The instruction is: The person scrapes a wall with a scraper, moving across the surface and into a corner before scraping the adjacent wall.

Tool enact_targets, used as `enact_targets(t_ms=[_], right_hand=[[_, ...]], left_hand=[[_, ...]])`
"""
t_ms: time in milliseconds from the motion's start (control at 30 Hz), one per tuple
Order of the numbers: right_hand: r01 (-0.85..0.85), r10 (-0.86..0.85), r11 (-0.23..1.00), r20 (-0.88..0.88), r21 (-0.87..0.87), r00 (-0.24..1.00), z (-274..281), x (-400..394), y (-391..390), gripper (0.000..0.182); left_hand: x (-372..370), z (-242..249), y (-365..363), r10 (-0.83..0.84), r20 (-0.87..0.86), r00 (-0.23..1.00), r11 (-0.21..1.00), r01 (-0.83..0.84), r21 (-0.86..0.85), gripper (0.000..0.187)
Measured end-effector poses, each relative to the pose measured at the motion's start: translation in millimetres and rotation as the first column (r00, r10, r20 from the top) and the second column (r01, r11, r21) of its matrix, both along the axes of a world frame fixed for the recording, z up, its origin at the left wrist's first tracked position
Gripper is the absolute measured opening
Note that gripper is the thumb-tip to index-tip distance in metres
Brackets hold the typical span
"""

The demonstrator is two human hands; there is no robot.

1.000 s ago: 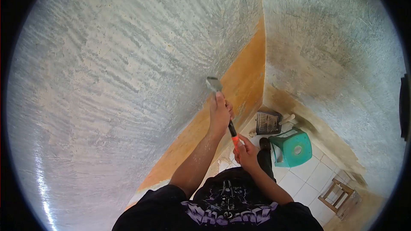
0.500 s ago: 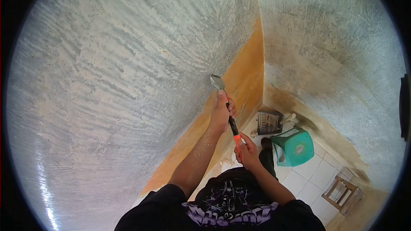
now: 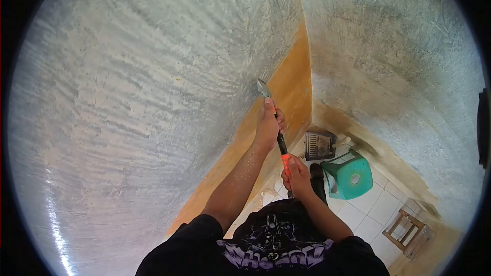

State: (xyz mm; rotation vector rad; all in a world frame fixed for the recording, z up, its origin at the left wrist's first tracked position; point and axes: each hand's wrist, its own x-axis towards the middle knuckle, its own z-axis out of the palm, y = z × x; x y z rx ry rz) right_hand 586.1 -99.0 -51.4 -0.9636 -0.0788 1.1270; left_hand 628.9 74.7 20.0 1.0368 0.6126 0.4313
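Both hands grip a long-handled scraper [image 3: 282, 146] with a red and black handle and a flat metal blade. My left hand [image 3: 267, 129] is wrapped round the handle just below the blade, its thumb pointing up along it. Lower down, my right hand [image 3: 297, 177] closes round the red end of the handle, near my shirt. The blade's tip lies at the border between the rough grey scraped wall [image 3: 153, 97] and the band of orange paint [image 3: 289, 84]. Pale flecks dot my left forearm.
A second grey wall [image 3: 388, 61] meets the first at a corner on the right. Below stand a dark dustpan [image 3: 320, 146], a green plastic stool [image 3: 353, 178] and a small wooden stool [image 3: 404, 232] on white floor tiles [image 3: 368, 214]. My shoe is beside the green stool.
The scraper blade has shifted slightly right and up along the paint edge and turned, so it looks narrower. Both hands keep their hold on the handle.
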Motion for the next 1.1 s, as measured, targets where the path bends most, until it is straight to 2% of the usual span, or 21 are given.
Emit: enact_targets(t_ms=[133,300,400,533,633,733,833,933,1100], right_hand=[[0.008,-0.007,1.0,0.027,-0.015,1.0,-3.3,-5.1,2.2,0.045],[-0.015,0.014,0.999,-0.025,-0.031,1.0,5.1,15.7,2.4,0.046],[-0.035,0.035,0.999,-0.027,-0.012,0.999,8.5,28.3,-1.5,0.045],[-0.045,0.046,0.999,0.021,-0.021,0.999,9.7,27.6,-5.8,0.046],[-0.079,0.078,0.996,-0.007,-0.039,0.997,7.0,33.9,-9.9,0.047],[-0.084,0.088,0.993,0.035,-0.083,0.996,4.6,42.8,-11.5,0.048],[-0.083,0.091,0.995,0.151,-0.06,0.984,-7.8,47.7,-8.9,0.047],[-0.089,0.093,0.994,0.08,-0.056,0.992,-5.7,58.2,-8.3,0.046],[-0.149,0.151,0.989,0.084,-0.022,0.985,-0.4,62.7,-14.0,0.047]], left_hand=[[-2.7,1.8,-0.3,-0.002,-0.018,1.0,0.999,0.001,-0.036,0.039],[14.4,-0.7,2.3,0.004,-0.053,0.999,0.999,-0.006,-0.04,0.039],[27.4,1.1,1.1,0.001,-0.017,1.0,1.0,-0.002,-0.026,0.036],[23.4,-0.5,-2.9,0.042,-0.027,0.999,0.999,-0.042,-0.022,0.037],[21.7,1.3,-6.1,0.074,-0.044,0.996,0.997,-0.075,-0.025,0.038],[27.9,-3.8,-8.1,0.094,-0.037,0.995,0.996,-0.094,-0.011,0.039],[35.7,-4.9,-8.5,0.102,-0.043,0.994,0.995,-0.103,-0.013,0.04],[45.6,-1.8,-8.7,0.109,-0.061,0.992,0.994,-0.108,0.01,0.04],[46.5,-0.3,-10.4,0.125,-0.081,0.989,0.992,-0.124,0.012,0.04]])
